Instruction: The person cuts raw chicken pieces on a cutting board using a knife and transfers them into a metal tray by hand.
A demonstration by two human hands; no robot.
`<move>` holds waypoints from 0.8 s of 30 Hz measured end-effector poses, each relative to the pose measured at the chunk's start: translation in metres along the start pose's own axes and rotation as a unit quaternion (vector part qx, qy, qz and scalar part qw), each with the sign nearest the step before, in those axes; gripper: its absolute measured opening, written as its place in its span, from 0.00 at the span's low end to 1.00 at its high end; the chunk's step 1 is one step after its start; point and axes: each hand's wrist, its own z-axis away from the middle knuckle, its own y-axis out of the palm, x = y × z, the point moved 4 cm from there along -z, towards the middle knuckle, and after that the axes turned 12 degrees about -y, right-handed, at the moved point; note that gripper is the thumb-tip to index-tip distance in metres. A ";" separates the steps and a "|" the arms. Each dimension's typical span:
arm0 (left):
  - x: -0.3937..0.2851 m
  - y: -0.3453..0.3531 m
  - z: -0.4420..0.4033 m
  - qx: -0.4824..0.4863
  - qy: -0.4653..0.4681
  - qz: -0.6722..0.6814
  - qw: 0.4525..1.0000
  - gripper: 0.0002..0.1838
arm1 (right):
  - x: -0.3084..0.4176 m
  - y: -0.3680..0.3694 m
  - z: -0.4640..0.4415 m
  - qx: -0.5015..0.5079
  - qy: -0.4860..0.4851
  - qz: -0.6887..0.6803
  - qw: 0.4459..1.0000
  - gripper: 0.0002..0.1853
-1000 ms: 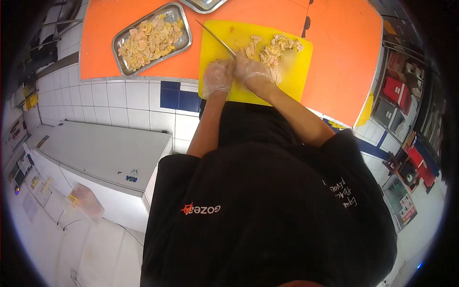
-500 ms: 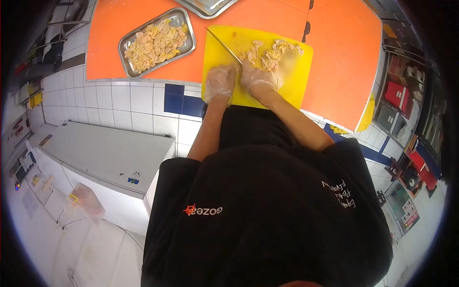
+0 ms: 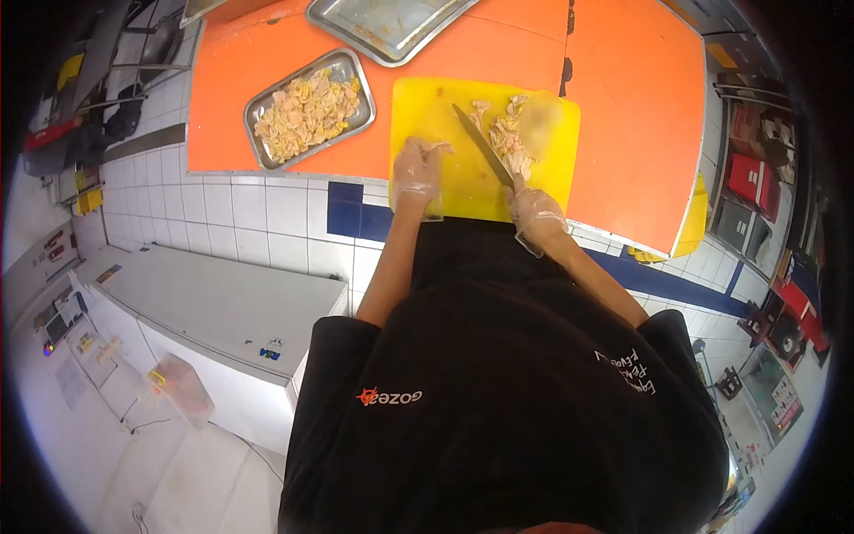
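My right hand point(image 3: 538, 215), in a clear plastic glove, is closed around the handle of a knife point(image 3: 485, 147). Its blade points up and left over the yellow cutting board point(image 3: 463, 191). My left hand point(image 3: 416, 173), gloved too, is at the board's left side, fingers closed on a small pale meat piece point(image 3: 438, 147) that looks like chicken. A loose pile of pale, yellowish meat point(image 3: 509, 133) lies on the right half of the board, beside the blade. Part of the board's upper right is blurred.
A metal tray point(image 3: 367, 114) full of cut meat pieces stands left of the board on the orange tabletop point(image 3: 636, 133). Another metal tray point(image 3: 391, 49) lies at the back. A white chest freezer point(image 3: 205, 303) stands at lower left, near the tiled wall.
My right hand has moved right and towards me with the knife, away from my left hand. A meat piece now shows in my left fingers. The whole view has shifted slightly.
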 end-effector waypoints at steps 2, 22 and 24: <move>0.003 0.012 -0.005 0.000 -0.028 0.211 0.977 0.14 | 0.007 -0.011 0.003 -0.012 0.011 -0.010 1.000 0.19; 0.017 -0.015 -0.004 -0.098 -0.016 -0.180 0.979 0.14 | 0.018 0.002 -0.009 0.061 -0.016 0.016 0.998 0.20; 0.017 -0.014 -0.004 -0.112 0.032 -0.167 0.979 0.13 | 0.017 0.005 -0.007 0.071 -0.007 0.030 0.997 0.17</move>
